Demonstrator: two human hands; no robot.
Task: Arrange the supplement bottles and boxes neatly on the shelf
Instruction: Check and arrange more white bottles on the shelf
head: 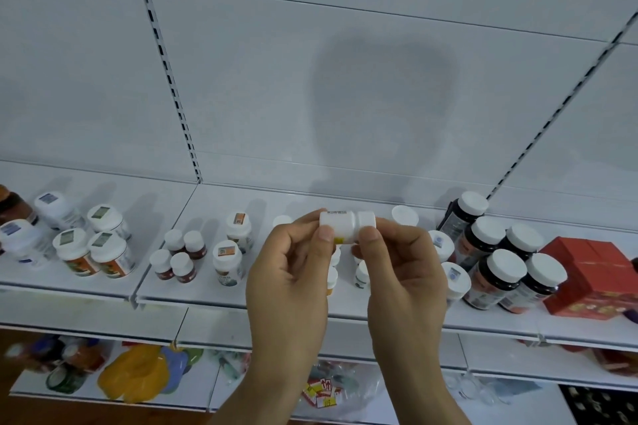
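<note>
Left hand: left hand [293, 262] raised in front of the shelf, forearm coming up from the bottom edge of view; thumb and fingers pinch the body end of a small white bottle [347, 225].
Right hand: right hand [397, 262] raised alongside, thumb on top, fingers wrapped about the capped end of the same bottle.
Held bottle: lies on its side between the two hands, cap toward the right, above the middle of the shelf [207, 293] and clear of it; a yellow patch shows under the left thumb.
Shelf, left end: white-capped bottles [93, 252] standing in a loose cluster, stickers on the lids; a brown jar at the far left edge.
Shelf, centre: four small brown bottles [177, 257] grouped near the front edge, two taller white bottles just to their right; more small bottles partly hidden behind the hands.
Shelf, right end: dark bottles with white caps [500, 259] packed close, touching; a red box [593, 276] just beside them at the front corner.
Back panel: plain white, slotted uprights, a soft shadow on it above the hands.
Lower shelf: blurred mixed goods, a yellow bag [138, 376] at the left.
</note>
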